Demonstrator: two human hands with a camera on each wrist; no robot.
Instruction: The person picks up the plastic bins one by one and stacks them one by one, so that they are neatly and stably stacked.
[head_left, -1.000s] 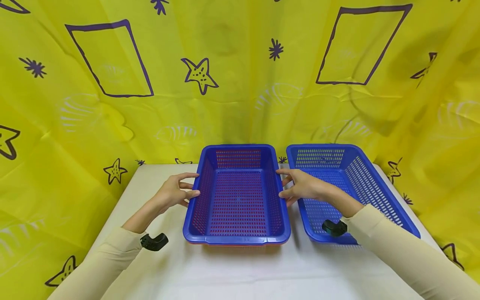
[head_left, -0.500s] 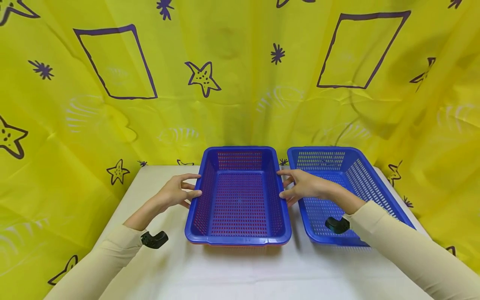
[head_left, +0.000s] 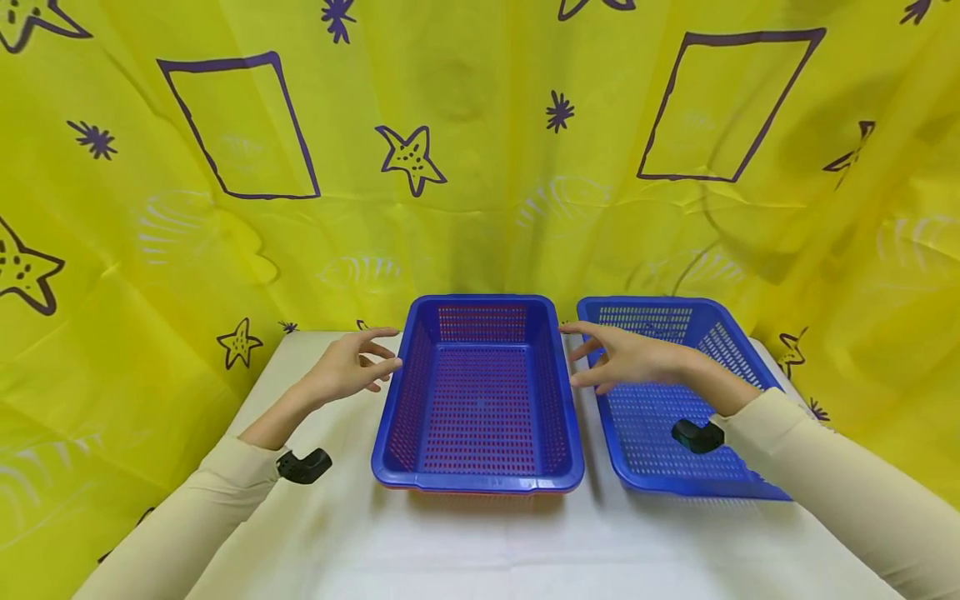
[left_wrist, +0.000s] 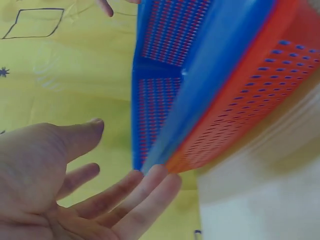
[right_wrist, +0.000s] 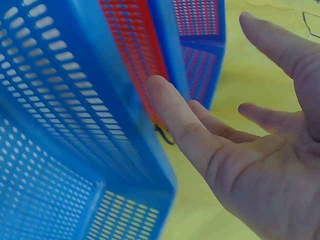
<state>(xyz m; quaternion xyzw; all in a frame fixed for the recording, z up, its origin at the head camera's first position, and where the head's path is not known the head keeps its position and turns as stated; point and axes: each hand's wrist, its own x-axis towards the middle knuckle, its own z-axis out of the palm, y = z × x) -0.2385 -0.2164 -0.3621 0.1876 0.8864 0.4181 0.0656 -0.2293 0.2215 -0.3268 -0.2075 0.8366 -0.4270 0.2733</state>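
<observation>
In the head view a blue plastic basket sits nested in a red basket, whose perforated side shows in the left wrist view. My left hand is at the nested pair's left rim, fingers spread and relaxed, thumb tip close to the edge. On the other side my right hand hovers by the right rim with fingers apart, overlapping a second blue basket. Neither hand grips anything. Both wrist views show the palms turned toward the baskets, the fingers loosely extended.
All the baskets stand on a table with a white cloth. Behind and beside it hangs a yellow curtain with starfish drawings. The second blue basket lies close to the nested pair, a narrow gap between them.
Both hands have let go of the nested baskets' rims. The right hand has shifted right and slightly up, and the left has drawn up a little. The baskets stay in place.
</observation>
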